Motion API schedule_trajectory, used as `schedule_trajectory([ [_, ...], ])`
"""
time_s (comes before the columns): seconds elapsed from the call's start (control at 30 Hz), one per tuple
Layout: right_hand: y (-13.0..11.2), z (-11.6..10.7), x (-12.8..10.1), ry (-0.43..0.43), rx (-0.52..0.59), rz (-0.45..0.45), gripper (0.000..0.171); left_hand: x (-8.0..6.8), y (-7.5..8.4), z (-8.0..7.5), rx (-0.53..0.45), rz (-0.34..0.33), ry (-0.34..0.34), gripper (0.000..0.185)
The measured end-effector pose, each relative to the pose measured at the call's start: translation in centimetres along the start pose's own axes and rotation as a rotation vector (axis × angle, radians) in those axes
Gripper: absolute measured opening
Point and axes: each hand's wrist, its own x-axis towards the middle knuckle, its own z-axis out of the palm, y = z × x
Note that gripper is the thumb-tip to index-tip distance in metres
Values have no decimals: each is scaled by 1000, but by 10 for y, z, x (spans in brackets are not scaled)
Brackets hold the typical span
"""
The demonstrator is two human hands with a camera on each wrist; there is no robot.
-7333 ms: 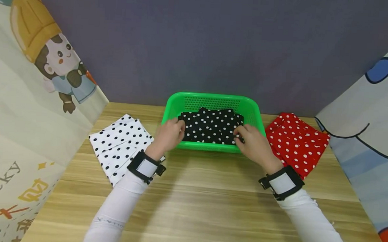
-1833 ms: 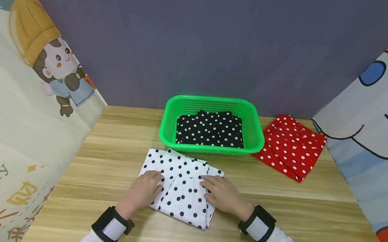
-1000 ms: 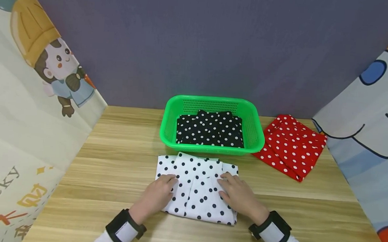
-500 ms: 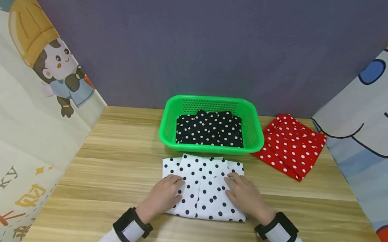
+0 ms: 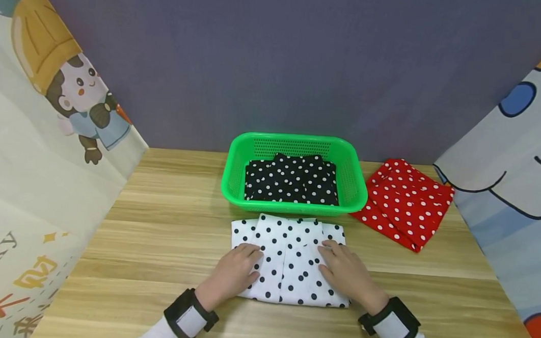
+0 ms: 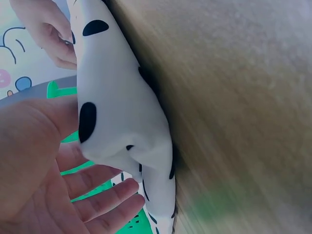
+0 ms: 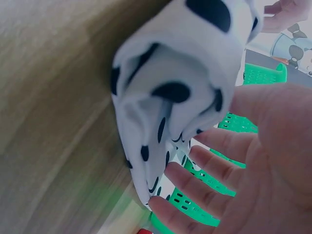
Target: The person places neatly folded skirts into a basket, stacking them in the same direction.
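Note:
A folded white cloth with black dots [image 5: 288, 262] lies on the wooden table just in front of a green basket [image 5: 291, 207]. My left hand [image 5: 239, 270] rests flat on the cloth's left part and my right hand [image 5: 344, 272] on its right part, fingers straight. In the left wrist view the left hand [image 6: 63, 190] lies with its straight fingers beside the cloth's folded edge [image 6: 122, 122]. The right wrist view has the right hand [image 7: 243, 190] likewise beside the cloth's edge [image 7: 180, 87]. A folded black cloth with white dots [image 5: 292, 180] lies inside the basket.
A folded red cloth with white dots [image 5: 408, 202] lies to the right of the basket. Printed fabric walls [image 5: 33, 141] close in the left and right sides, and a grey wall stands behind. Bare wood table [image 5: 157, 234] shows to the left of the white cloth.
Both hands have slid the white dotted cloth rightward and turned it square to the basket's front. The basket, black cloth and red cloth have not moved in the last seconds.

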Motion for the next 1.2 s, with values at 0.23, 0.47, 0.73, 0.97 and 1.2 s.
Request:
schedule_trajectory([
  [0.23, 1, -2, 3, 13, 9, 5, 48, 4, -2, -2, 12, 10, 58, 38],
  [0.47, 5, -6, 9, 77, 10, 40, 47, 13, -7, -9, 45, -46, 143, 36],
  [0.73, 12, -7, 15, 94, 27, 120, 49, 23, -20, -11, 47, -82, 142, 40],
  [0.97, 20, -6, 19, 64, 22, 160, 55, 29, -30, -8, 27, -180, 69, 53],
  [1.2, 19, -7, 21, 3, 16, 242, 60, 28, -31, -5, -48, -318, 34, 63],
])
